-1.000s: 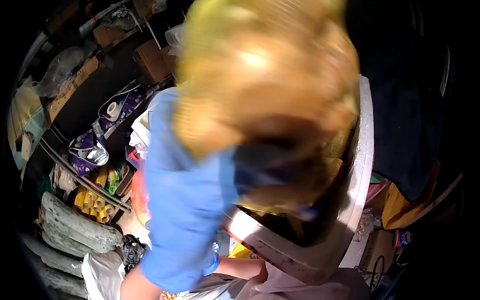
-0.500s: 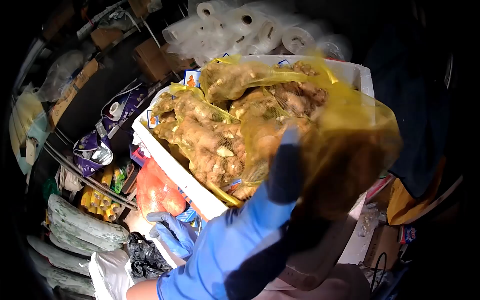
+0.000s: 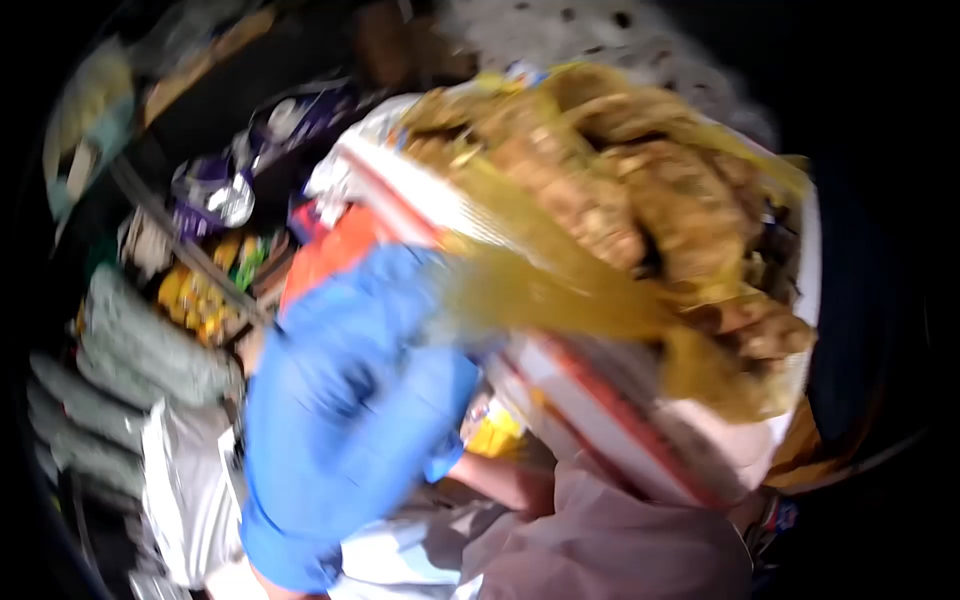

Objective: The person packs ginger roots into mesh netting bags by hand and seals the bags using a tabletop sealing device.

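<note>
My left hand (image 3: 340, 400), in a blue glove with a dark-grey palm, reaches up from the lower left and is smeared by motion. At its fingers is the gathered end of a yellow mesh bag (image 3: 560, 300), stretched across the near rim of a white foam box (image 3: 815, 250). My right hand (image 3: 445, 425) is mostly hidden behind the left; its blue cuff and bare wrist show, but its fingers do not. Several mesh bags of ginger (image 3: 680, 200) fill the box.
Clear plastic rolls (image 3: 600, 40) lie behind the box. To the left are long pale-green gourds (image 3: 150, 340), yellow packages (image 3: 205, 290), a red bag (image 3: 330, 255) and a white plastic bag (image 3: 190, 490). Dark cloth (image 3: 860, 250) hangs at the right.
The view has shifted. My left hand has moved from over the box's near right side to its near left edge. The yellow mesh now stretches toward my hands, and the ginger bags lie differently.
</note>
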Motion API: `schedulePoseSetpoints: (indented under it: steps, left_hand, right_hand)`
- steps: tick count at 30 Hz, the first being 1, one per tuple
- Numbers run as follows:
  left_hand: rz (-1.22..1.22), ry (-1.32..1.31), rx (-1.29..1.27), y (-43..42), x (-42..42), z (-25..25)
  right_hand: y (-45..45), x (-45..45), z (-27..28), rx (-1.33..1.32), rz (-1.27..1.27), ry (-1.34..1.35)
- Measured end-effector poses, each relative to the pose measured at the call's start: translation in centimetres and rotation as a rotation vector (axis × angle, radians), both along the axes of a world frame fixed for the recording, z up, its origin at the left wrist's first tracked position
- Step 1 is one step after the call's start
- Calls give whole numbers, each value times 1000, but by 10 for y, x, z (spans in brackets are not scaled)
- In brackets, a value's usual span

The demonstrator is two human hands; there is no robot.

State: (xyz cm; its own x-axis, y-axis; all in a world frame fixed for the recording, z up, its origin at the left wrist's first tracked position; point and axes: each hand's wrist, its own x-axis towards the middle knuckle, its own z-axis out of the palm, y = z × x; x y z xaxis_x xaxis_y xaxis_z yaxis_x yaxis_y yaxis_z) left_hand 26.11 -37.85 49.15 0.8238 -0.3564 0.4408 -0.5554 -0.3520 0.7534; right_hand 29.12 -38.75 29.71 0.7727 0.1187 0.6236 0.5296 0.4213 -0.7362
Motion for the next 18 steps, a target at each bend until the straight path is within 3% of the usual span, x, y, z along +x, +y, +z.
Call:
schedulePoseSetpoints:
  steps: [3, 4, 6, 8, 11, 15, 17, 18]
  left_hand:
    - [303, 71, -268, 47, -1, -37]
    - [348, 131, -354, 70, 1, -58]
    - [474, 305, -465, 110, -3, -109]
    - [522, 321, -627, 151, 1, -200]
    - [631, 591, -891, 179, 4, -298]
    - [756, 675, -997, 211, 15, -353]
    - [768, 651, -1068, 225, 3, -354]
    - [780, 648, -1100, 234, -2, -358]
  right_hand:
    - [9, 35, -51, -75, 62, 101]
    - [11, 58, -78, -255, 115, 300]
    - [9, 50, -88, -85, 102, 527]
    - [11, 66, -123, -242, 159, 576]
    - [11, 74, -173, -399, 13, 626]
    - [26, 73, -219, -504, 8, 847]
    - [27, 68, -267, -700, 5, 787]
    - [27, 67, -316, -853, -20, 636]
